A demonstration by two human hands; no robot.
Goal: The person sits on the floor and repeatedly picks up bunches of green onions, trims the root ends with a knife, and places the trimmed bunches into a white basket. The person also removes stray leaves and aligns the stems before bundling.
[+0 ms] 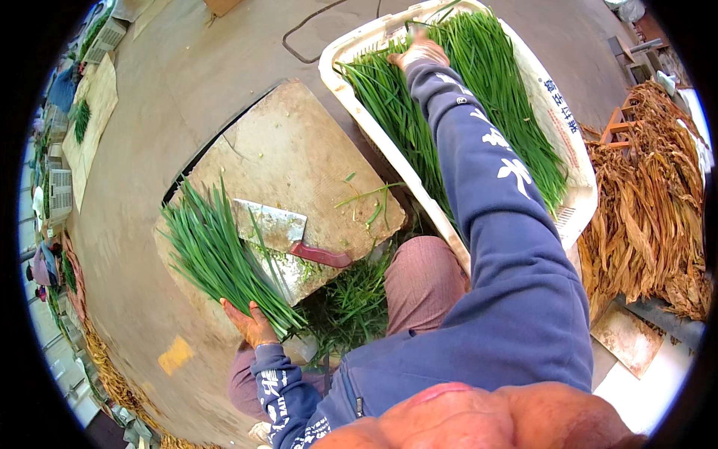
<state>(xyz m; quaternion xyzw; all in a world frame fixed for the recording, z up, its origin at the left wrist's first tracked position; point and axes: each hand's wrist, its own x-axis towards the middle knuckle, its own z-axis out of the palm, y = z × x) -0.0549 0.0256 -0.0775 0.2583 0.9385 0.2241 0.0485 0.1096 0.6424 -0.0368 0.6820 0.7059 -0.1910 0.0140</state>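
A bundle of long green leaves, probably garlic chives (224,252), lies on a worn board (280,146). My left hand (253,324) rests against the cut end of this bundle, fingers partly spread; its grip is hard to make out. Beside the bundle a cleaver with a red handle (321,255) lies flat on the board. My right hand (420,50) reaches to the far end of a white plastic crate (404,163) filled with the same leaves (499,95). It is on top of them near the crate's far rim, its fingertips blurred.
Loose green trimmings (353,303) lie below the board's near edge. Dried brown leaves (650,224) are heaped at the right. A dark hose (291,42) lies on the floor behind the board. Other crates (60,193) and people stand along the far left.
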